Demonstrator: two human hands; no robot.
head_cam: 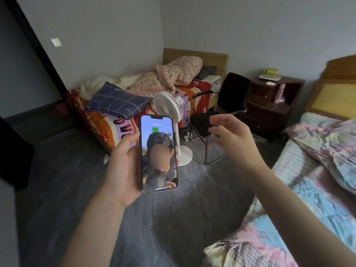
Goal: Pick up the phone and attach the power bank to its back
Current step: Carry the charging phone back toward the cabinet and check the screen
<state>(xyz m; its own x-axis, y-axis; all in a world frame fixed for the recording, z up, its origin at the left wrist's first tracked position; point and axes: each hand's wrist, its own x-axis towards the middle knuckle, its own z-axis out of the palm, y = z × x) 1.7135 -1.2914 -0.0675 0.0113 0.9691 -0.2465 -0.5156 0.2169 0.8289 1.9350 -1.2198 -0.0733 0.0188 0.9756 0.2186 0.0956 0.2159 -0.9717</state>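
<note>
Lit-screen phone (159, 154) upright in left hand (123, 166), fingers wrapped around its edges | right hand (230, 132) beside it, fingers loosely spread, empty | power bank not visible

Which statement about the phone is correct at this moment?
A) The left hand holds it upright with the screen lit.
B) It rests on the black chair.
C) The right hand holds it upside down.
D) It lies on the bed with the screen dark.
A: the left hand wraps the phone from its side, screen lit and facing the camera, while the right hand hangs open and empty beside it.
</note>
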